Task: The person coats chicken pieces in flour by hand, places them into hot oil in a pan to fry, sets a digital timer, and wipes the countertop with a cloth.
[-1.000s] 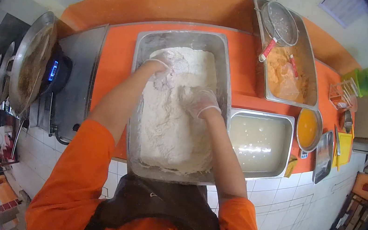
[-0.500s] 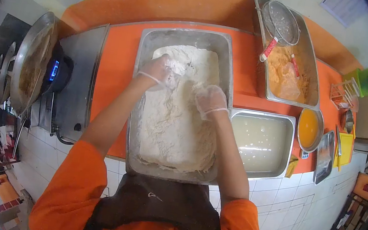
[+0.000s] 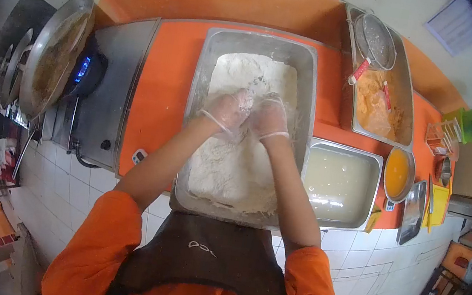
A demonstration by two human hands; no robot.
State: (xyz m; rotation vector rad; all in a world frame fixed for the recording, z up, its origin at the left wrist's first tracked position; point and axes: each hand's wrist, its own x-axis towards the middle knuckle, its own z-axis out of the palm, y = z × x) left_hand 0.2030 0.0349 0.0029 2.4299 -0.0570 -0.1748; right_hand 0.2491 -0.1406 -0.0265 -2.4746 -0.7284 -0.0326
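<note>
A deep metal tray (image 3: 201, 70) holds a thick bed of white flour (image 3: 224, 170). Over the middle of it, my left hand (image 3: 229, 110), in a clear plastic glove, is closed with its fingers curled inward. White floury clumps cling to those fingertips. Close beside it, my gloved right hand (image 3: 270, 118) is also closed, fingers curled down towards the flour. The two hands are nearly touching. What lies inside either of them is hidden by the fingers and the flour.
To the right are a tray of pale liquid (image 3: 339, 183), a bowl of orange liquid (image 3: 396, 173) and a tray of orange crumbs (image 3: 370, 94) with a strainer (image 3: 374, 41) across it. On the left a large wok (image 3: 56, 56) stands by a burner with blue light.
My left hand has moved right and slightly down across the flour, closing the gap to my right hand. The whole view has shifted a little, and a small white device now shows at the counter's left.
</note>
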